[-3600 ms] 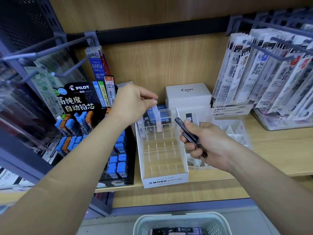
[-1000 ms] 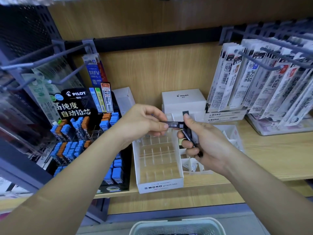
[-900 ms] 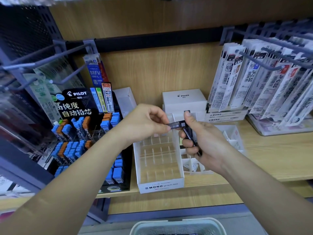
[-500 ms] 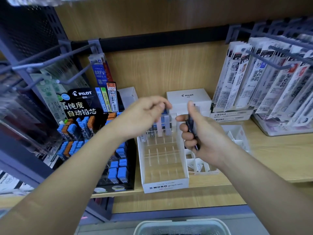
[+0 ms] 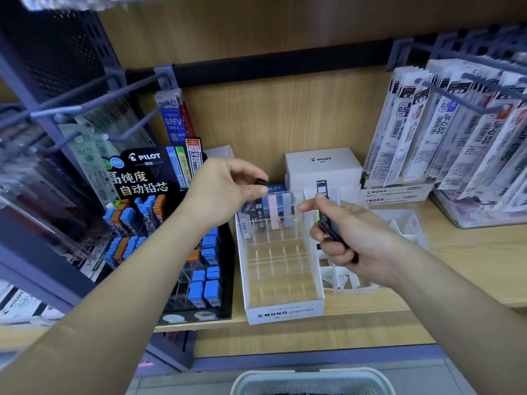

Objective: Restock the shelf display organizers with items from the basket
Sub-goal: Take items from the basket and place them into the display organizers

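Left hand (image 5: 225,192) pinches a dark lead case (image 5: 260,181) near upright; right hand (image 5: 356,238) grips more cases (image 5: 322,186), pointing up.

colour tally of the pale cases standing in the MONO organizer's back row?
pink case: 1
grey-lilac case: 1
white case: 1
Total: 3
Dark cases beside them sit partly behind the left hand; not counted.

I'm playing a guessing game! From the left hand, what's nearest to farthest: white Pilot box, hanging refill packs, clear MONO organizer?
1. Clear MONO organizer, just right of the left hand.
2. White Pilot box, farther right at the back.
3. Hanging refill packs, far right.
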